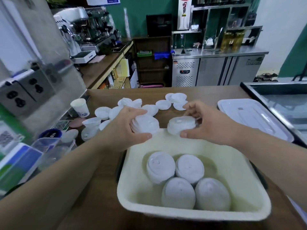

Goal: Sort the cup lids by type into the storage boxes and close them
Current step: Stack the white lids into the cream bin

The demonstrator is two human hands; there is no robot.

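Head view, left fingers: curled over the far side of a stack of lids, with the thumb pressed against its near side, so they grip it.
Left hand: raised above the far left corner of the box, with the forearm reaching in from the near left.
Left stack: white domed lids nested together and tilted, held just over the far rim of the box.
Right fingers: bent round the far side of a second stack, with the thumb under its near edge, also gripping.
Right hand: level with the left hand, over the far rim.
Right stack: white domed lids, dome up, close to the left stack but apart from it.
Storage box: cream and open-topped, standing at the near edge of the bench, right of the middle.
Stacks in the box: four piles of domed lids, two behind two, packed touching in its near half.
Loose lids: spread along the far part of the bench, flat ones near the far middle and domed ones toward the left edge.
Box cover: pale and rectangular, lying flat by the right edge.
Paper cup: upright near the left edge.
Clear box: plastic, at the left edge; its contents are too blurred to tell.
Bench: brown wood.
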